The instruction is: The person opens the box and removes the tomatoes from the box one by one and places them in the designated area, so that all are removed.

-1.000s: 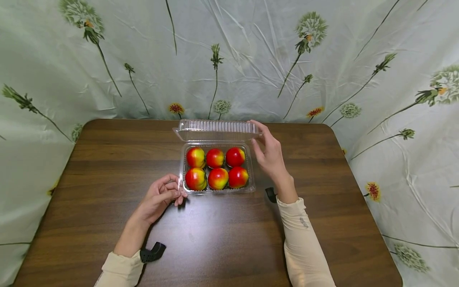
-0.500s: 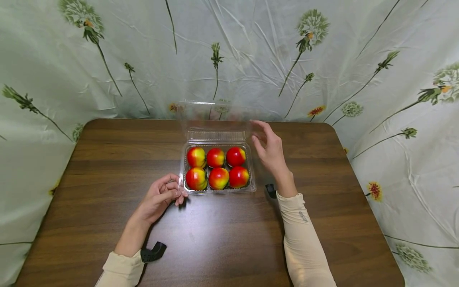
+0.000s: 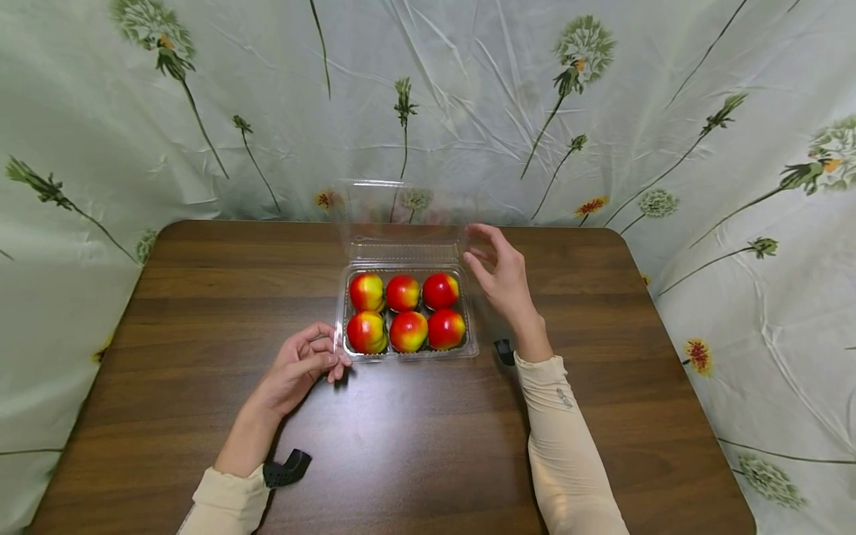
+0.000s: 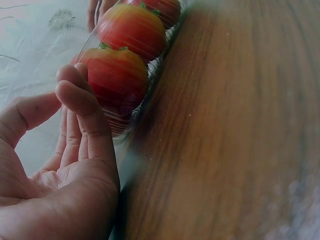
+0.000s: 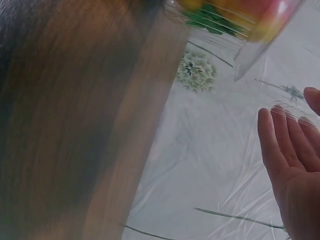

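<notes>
A clear hinged plastic container point(image 3: 414, 358) sits on the table, with two rows of red-and-yellow apples point(image 3: 408, 331) in its base. Its see-through lid point(image 3: 408, 204) stands raised at the back. At the front left corner, my left hand point(image 3: 301, 368) pinches the container's rim between thumb and fingers; in the left wrist view the fingertips meet right at the plastic edge beside an apple point(image 4: 117, 80). My right hand point(image 3: 501, 279) is at the lid's right side, thumb apart from the extended fingers. In the right wrist view the fingertips point(image 5: 280, 112) overlap the clear plastic.
The dark brown wooden table point(image 3: 200, 297) has rounded back corners. A pale curtain point(image 3: 281, 89) printed with dandelions hangs behind it and along the sides. Black wrist mounts point(image 3: 287, 469) are worn at both cuffs, and the left one lies close over the tabletop.
The lid has swung from tilted over the container's back to upright and come out of my right hand's grip. My left hand has stayed at the front left corner.
</notes>
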Demonstrator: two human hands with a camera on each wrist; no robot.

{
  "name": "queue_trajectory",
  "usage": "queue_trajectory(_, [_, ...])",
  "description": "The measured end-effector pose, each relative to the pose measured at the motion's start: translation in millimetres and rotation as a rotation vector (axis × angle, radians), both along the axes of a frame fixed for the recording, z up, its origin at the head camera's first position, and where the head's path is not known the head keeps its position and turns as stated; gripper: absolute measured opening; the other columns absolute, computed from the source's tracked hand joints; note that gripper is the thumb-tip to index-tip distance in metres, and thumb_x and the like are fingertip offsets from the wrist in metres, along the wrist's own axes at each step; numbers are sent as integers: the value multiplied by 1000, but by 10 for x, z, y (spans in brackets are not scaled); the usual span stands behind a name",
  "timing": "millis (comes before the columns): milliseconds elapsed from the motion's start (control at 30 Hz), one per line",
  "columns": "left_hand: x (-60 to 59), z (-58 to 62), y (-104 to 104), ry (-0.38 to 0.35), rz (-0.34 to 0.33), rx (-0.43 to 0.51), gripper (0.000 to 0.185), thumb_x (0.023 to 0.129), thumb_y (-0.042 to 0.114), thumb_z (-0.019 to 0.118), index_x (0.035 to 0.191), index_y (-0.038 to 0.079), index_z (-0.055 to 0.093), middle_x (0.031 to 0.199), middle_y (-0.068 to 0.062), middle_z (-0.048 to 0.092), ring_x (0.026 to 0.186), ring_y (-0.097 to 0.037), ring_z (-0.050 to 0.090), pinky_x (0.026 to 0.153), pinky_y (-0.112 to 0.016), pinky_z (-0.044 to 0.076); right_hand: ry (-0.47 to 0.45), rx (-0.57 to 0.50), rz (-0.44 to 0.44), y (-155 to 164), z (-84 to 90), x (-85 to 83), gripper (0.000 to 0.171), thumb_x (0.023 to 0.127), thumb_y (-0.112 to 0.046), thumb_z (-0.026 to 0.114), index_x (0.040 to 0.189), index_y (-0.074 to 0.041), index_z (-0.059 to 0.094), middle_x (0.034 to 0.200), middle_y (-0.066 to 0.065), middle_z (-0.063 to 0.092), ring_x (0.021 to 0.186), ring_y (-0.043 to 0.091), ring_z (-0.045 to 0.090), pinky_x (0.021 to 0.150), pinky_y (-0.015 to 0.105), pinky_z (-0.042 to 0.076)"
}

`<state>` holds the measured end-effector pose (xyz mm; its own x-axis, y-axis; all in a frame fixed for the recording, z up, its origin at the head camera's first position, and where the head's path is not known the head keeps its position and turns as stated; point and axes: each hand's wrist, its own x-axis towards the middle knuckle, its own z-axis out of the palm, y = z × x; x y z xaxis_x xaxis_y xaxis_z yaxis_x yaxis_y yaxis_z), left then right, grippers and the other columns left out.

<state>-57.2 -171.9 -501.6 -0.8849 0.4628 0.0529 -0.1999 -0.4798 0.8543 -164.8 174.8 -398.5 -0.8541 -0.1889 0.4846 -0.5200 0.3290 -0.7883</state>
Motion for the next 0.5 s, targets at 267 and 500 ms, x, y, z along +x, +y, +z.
queue_trajectory(267, [3, 3, -6, -11, 1, -19, 24, 96, -16, 38, 113, -2, 46, 93, -16, 72, 69, -23, 65, 63, -26, 55, -7, 4, -34, -6, -61, -37, 40, 87, 12, 64, 126, 11, 54, 115, 30, 61, 106, 45, 60, 90, 54, 53])
queue_trajectory(500, [8, -1, -21, -6, -2, -15, 25, 95, -17, 38, 113, -2, 47, 93, -16, 72, 69, -24, 65, 63, -26, 55, -16, 15, -70, -23, -97, -66, 38, 88, 11, 65, 125, 10, 55, 109, 30, 63, 96, 43, 65, 86, 56, 55])
